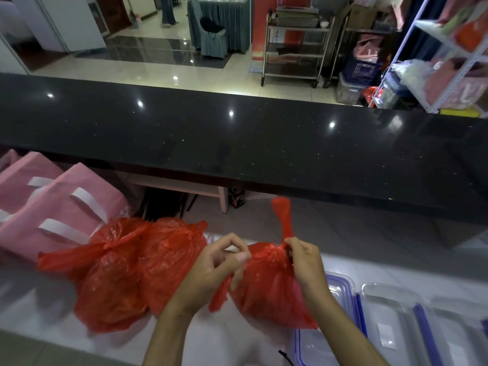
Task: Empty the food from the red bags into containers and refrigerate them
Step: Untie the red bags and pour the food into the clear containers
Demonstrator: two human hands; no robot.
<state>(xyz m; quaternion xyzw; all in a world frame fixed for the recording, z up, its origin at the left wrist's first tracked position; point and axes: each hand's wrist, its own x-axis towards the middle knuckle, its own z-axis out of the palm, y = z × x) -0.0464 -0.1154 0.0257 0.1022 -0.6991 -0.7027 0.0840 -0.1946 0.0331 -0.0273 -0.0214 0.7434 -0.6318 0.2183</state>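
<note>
1. Left hand (220,262): bare, no glove, ring or watch showing.
2. Right hand (305,261): bare too.
3. Both forearms uncovered to the frame edge; no sleeve in view.

The room is dim where I stand, brighter beyond the black counter (237,133), whose polished top throws back small white spots of ceiling light. The tiled floor (163,62) past it glares in patches. My left hand (221,262) is smeared with motion blur, and the clear containers (390,320) at the lower right corner look soft. Straight lines bow toward the edges from the wide lens.
</note>
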